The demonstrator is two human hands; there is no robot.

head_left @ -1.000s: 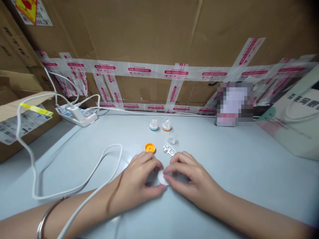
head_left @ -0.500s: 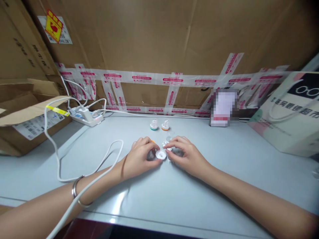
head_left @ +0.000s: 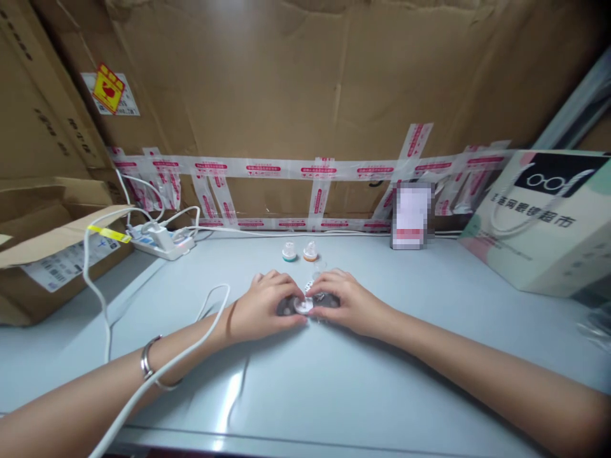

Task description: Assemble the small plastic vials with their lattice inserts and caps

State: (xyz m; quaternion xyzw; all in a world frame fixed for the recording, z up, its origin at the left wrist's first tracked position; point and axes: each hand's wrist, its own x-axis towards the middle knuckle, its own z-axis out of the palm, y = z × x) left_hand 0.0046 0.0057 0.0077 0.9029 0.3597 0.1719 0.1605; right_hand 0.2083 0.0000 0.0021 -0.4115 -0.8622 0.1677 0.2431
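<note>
Head view: left hand [head_left: 268, 305] and right hand [head_left: 352, 304], half-curled, seemingly pinch a white disc [head_left: 303, 306] between them.

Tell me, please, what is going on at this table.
A person is working on a small white disc with both bare hands. The left hand holds it between thumb and fingers, while the right hand has its fingertips at the other edge; whether they grip it is hard to tell. White parts lie just beyond, partly hidden by the fingers. Farther back, a teal-based dome and an orange-based dome sit side by side.
</note>
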